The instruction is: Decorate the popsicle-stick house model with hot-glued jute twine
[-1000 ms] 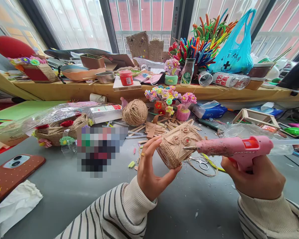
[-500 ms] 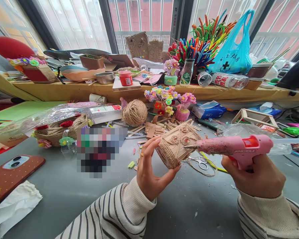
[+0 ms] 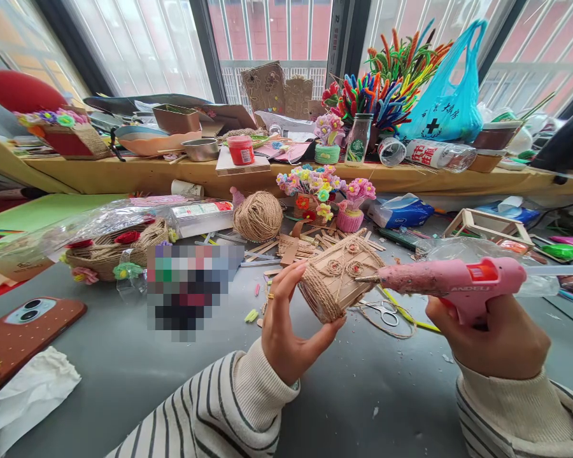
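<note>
My left hand (image 3: 286, 331) grips a small craft-stick pot (image 3: 341, 273) by its twine-wrapped end, thumb below and fingers above. Twine spirals and lines decorate its side, and it is held tilted over the table. In my right hand (image 3: 494, 337) is a pink glue gun (image 3: 451, 286), closed around the handle. The metal nozzle points left, at or very near the pot's decorated side; I cannot tell if it touches. Behind the pot lie small scissors (image 3: 384, 312), partly hidden, with a loop of twine.
A twine ball (image 3: 258, 216) and loose craft sticks (image 3: 262, 250) lie beyond the pot. A decorated basket (image 3: 114, 254) and a phone (image 3: 38, 331) are at left. Pipe-cleaner flowers (image 3: 310, 191), a tissue pack (image 3: 401, 210) and a small wooden frame (image 3: 487, 229) stand farther back.
The glue gun and my right hand have shifted slightly to the right. My left hand and the pot stay almost where they were.
</note>
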Motion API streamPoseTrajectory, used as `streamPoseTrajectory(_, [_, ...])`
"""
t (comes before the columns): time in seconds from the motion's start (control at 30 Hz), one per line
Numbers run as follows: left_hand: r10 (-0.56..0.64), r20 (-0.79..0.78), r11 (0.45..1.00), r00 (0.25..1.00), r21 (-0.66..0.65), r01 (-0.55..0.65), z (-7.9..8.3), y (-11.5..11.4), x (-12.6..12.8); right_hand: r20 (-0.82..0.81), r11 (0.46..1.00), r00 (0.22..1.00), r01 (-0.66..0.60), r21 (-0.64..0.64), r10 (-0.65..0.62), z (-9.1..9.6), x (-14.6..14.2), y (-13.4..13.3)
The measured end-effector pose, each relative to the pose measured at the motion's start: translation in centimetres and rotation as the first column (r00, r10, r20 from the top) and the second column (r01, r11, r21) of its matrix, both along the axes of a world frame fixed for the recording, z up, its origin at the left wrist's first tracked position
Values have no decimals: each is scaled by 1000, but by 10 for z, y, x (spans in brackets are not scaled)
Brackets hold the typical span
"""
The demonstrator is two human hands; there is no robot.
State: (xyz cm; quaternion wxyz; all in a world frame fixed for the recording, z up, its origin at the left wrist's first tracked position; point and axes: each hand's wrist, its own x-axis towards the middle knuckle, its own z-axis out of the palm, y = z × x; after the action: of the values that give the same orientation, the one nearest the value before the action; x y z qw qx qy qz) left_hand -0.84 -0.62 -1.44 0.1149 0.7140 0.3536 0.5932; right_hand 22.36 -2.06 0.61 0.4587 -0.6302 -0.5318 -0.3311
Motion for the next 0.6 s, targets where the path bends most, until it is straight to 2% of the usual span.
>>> streamPoseTrajectory(0.23, [9, 4, 1000, 1000, -14, -9, 0, 0, 0, -8, 994, 994, -109, 3, 109, 9, -1, 1])
streamPoseTrajectory(0.43, [19, 6, 1000, 1000, -20, -19, -1, -1, 1, -134, 996, 991, -13, -90, 1, 5, -5, -4])
streamPoseTrajectory(0.6, [23, 8, 1000, 1000, -15, -23, -1, 0, 1, -167, 997, 986, -14, -82, 0, 3, -4, -3])
